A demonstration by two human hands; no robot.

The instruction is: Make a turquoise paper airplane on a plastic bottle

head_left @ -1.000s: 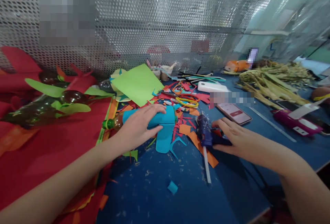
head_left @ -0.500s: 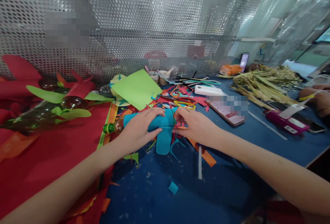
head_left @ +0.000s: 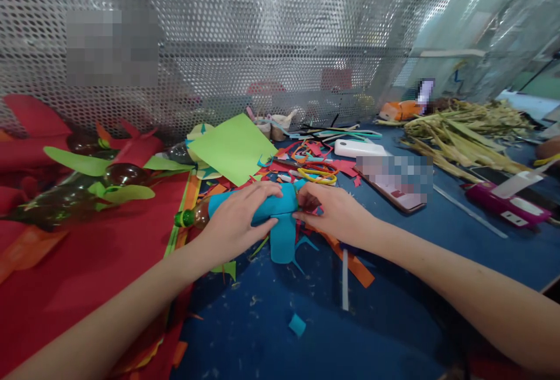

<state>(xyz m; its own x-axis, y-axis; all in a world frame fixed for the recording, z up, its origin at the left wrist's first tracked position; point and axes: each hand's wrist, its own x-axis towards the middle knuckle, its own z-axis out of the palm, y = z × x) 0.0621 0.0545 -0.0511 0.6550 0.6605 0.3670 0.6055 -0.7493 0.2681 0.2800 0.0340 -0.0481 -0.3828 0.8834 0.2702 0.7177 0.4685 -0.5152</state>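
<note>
A brown plastic bottle [head_left: 201, 214] with a green cap [head_left: 184, 218] lies on its side, cap to the left, wrapped in a blue sheet [head_left: 265, 207] of foam or felt. My left hand [head_left: 238, 220] is curled over its middle, thumb on the near side. A rounded blue flap [head_left: 283, 240] sticks out from the wrap toward me. At the bottle's right end, my right hand [head_left: 328, 208] pinches the blue edge between bent fingers and thumb. The far side of the wrap is hidden by my fingers.
Scissors with yellow handles [head_left: 321, 173] lie among coloured scraps behind the bottle, near a light-green sheet [head_left: 238, 147]. Red sheets [head_left: 109, 287] and decorated bottles [head_left: 126, 173] are on the left. A phone [head_left: 394, 185], a purple power strip [head_left: 507, 205] and dry husks [head_left: 472, 135] are on the right.
My right fingers have closed in against the bottle's right end, the thumb now touching the blue wrap. My left hand keeps its hold. The view has shifted slightly.
</note>
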